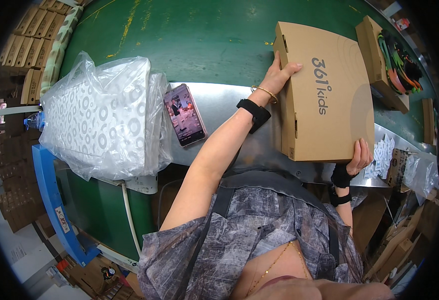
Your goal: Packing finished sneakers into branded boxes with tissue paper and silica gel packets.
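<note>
A brown cardboard shoebox point(339, 85), its lid closed, is held between my two hands over the metal strip and the green belt. My left hand point(278, 77) grips its left side, thumb on the lid and fingers down the side wall. At the box's near right corner my right hand point(360, 157) has its fingers curled over the edge; the thumb is hidden. A phone point(185, 115) with a lit screen lies left of my left forearm. Left of the phone sits a clear plastic bag point(99, 115) around a stack of patterned white sheets.
An open box point(379, 65) with colourful shoes or straps stands beyond the shoebox at the right. Small white labels point(380, 155) lie by my right hand. A blue frame point(59, 205) rises at the left, and stacked shoeboxes point(34, 45) line the far left.
</note>
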